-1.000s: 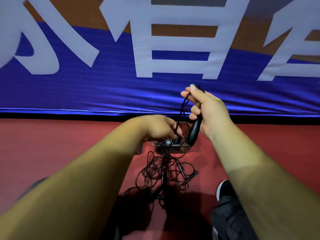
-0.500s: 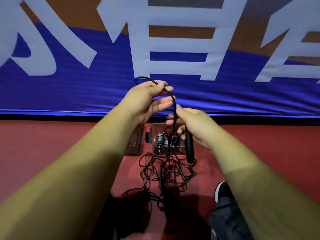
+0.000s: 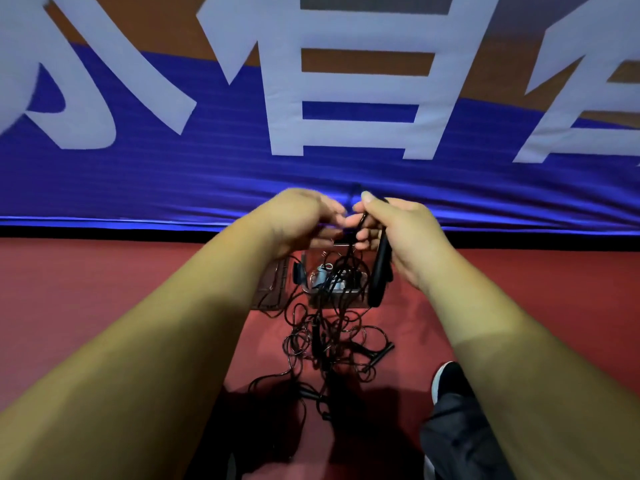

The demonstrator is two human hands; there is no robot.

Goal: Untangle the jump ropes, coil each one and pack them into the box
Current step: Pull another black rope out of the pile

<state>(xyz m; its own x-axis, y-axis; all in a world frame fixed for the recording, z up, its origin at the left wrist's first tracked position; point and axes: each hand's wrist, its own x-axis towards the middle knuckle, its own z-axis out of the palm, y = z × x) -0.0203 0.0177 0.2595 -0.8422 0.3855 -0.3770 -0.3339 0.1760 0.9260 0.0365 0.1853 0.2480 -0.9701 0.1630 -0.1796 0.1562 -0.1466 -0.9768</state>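
Observation:
A tangle of thin black jump ropes [image 3: 332, 344] lies on the red floor, with loose black handles sticking out of it. My right hand [image 3: 398, 233] grips a black rope handle [image 3: 380, 271] that hangs down from the fist, and cord runs over its fingers. My left hand [image 3: 304, 220] is right beside it, fingertips meeting the cord where it leaves the right hand; the grip itself is blurred. From the hands the cord drops into the tangle. Behind the pile stands a small clear box [image 3: 337, 289] with some rope and a pale item inside.
A dark flat lid or tray [image 3: 273, 289] lies left of the box. A blue, orange and white banner [image 3: 311, 150] hangs as a wall just beyond. My black shoe [image 3: 450, 379] and dark trouser leg are at the lower right.
My left hand came down from its raised position and closed in on my right hand. The right hand rose slightly with the handle. The rope pile shifted a little.

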